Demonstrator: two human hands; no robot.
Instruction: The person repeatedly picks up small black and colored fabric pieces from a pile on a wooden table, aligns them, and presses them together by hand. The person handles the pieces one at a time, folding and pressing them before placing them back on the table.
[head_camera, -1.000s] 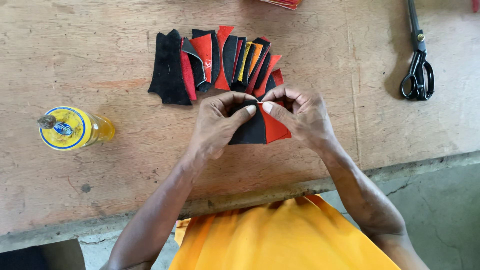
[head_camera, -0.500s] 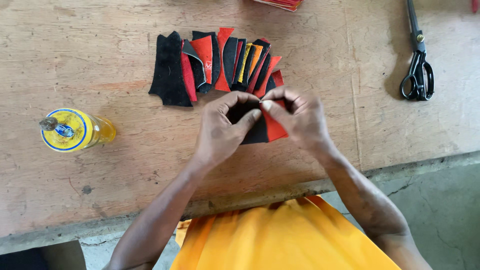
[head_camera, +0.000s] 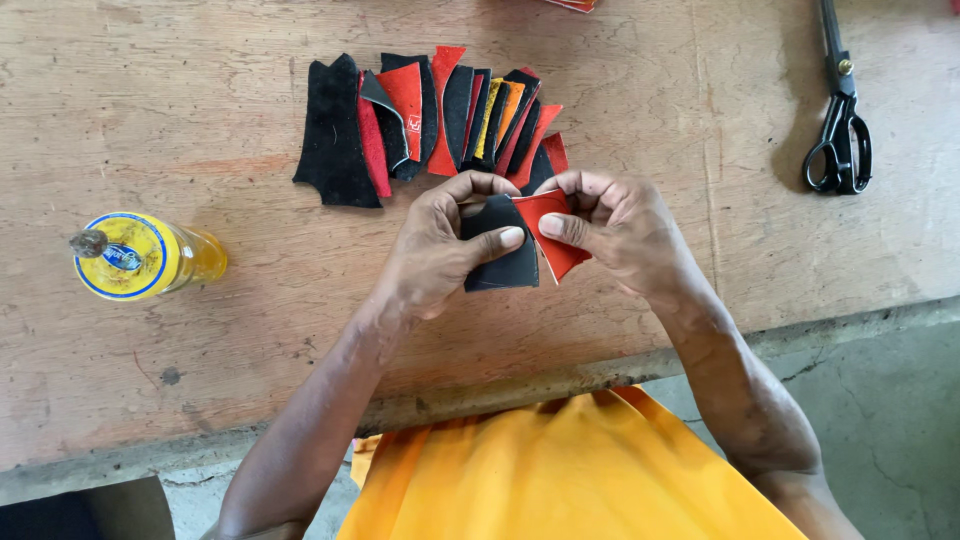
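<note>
My left hand (head_camera: 440, 250) pinches black leather piece (head_camera: 500, 255) | right hand (head_camera: 620, 230) pinches red piece (head_camera: 553, 240) | edges overlapping between thumbs, long axes pointing away from me

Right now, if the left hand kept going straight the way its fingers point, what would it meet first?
The left hand points up-right across the black piece it pinches. Straight on, it would probably meet the right hand, on the red piece, first; the row of cut pieces lies just beyond.
</note>
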